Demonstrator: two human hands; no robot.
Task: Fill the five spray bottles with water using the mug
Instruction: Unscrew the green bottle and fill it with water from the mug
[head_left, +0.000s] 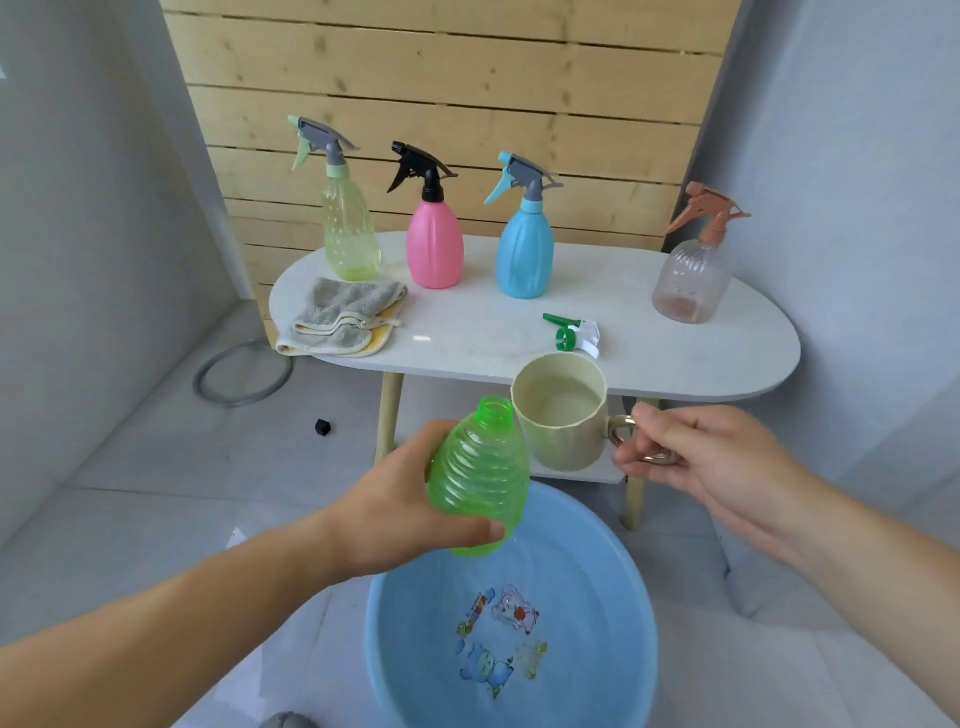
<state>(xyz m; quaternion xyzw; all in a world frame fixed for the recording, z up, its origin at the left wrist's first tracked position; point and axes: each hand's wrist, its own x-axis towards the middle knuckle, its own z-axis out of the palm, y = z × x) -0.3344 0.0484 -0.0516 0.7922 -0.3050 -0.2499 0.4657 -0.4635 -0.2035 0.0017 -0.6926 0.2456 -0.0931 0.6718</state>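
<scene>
Left hand (410, 499) gripped uncapped green bottle (480, 480), tilted, over blue basin (613, 587); right hand (691, 452) pinched handle of mug (563, 415), rim beside narrow neck; misaligned or hasty pour risked spill past opening

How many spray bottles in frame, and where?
5. Four stand capped on the white table: yellow bottle, pink bottle, blue bottle, clear bottle. The green bottle, head off, is held by the left hand over the basin.

Ribbed translucent plastic green bottle (480, 480), matt cream mug (563, 415), glossy blue plastic basin (613, 582), terry cloth (343, 319)
</scene>
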